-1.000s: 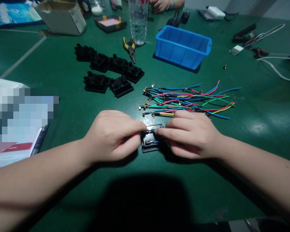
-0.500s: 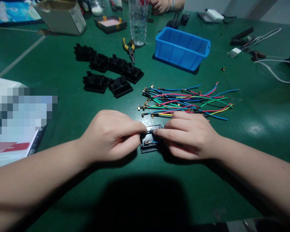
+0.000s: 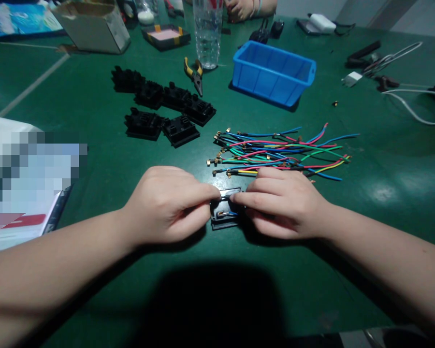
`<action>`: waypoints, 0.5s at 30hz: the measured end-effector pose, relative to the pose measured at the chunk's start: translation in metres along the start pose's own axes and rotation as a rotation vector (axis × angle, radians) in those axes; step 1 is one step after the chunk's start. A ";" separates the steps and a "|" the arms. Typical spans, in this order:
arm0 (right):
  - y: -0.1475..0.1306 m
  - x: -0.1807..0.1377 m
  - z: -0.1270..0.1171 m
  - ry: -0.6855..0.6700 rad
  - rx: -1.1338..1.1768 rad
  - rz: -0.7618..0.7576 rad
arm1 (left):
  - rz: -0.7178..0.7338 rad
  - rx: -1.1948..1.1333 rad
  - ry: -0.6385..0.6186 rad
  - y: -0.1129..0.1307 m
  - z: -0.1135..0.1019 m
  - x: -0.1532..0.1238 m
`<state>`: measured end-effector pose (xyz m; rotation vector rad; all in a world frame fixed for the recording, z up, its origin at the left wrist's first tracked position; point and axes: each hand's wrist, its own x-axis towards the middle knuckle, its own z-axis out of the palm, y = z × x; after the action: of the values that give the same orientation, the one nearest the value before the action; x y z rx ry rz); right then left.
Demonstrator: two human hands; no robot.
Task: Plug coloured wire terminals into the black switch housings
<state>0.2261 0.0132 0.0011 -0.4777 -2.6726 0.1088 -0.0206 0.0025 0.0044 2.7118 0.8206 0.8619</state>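
Note:
A small black plastic housing [image 3: 224, 215] lies on the green table between my hands, with a brass terminal and a bit of blue wire showing inside it. My left hand [image 3: 170, 203] pinches its left side, fingers closed. My right hand [image 3: 281, 200] grips its right side with fingers pressed together over the top edge. Just beyond my right hand lies a bundle of coloured wires [image 3: 279, 152] with brass terminals at their left ends. Much of the housing is hidden under my fingers.
Several black housings [image 3: 163, 108] sit at the back left, with yellow-handled pliers [image 3: 195, 75] beside them. A blue bin [image 3: 273, 72], a clear water bottle [image 3: 207, 31], a cardboard box [image 3: 92, 26] and white cables [image 3: 416, 104] lie farther back. Papers [image 3: 21, 183] lie left. Another person's hand [image 3: 244, 7] is at the far edge.
Both hands and the housing have stayed almost in place; the view has shifted slightly and my right fingers have edged a little along the housing's top.

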 end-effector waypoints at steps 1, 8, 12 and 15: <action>0.000 0.000 0.000 -0.001 -0.005 -0.004 | 0.004 0.004 0.010 0.000 -0.001 0.000; 0.000 0.000 0.000 0.008 -0.021 -0.016 | 0.037 0.004 0.012 0.001 -0.002 0.001; 0.000 0.000 0.000 0.006 -0.020 -0.021 | 0.026 -0.011 0.011 -0.001 0.000 0.001; 0.000 0.001 0.000 0.011 -0.019 -0.019 | 0.007 -0.059 0.019 -0.002 0.002 -0.001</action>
<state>0.2257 0.0138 0.0015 -0.4575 -2.6689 0.0755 -0.0209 0.0038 0.0017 2.6611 0.7783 0.9004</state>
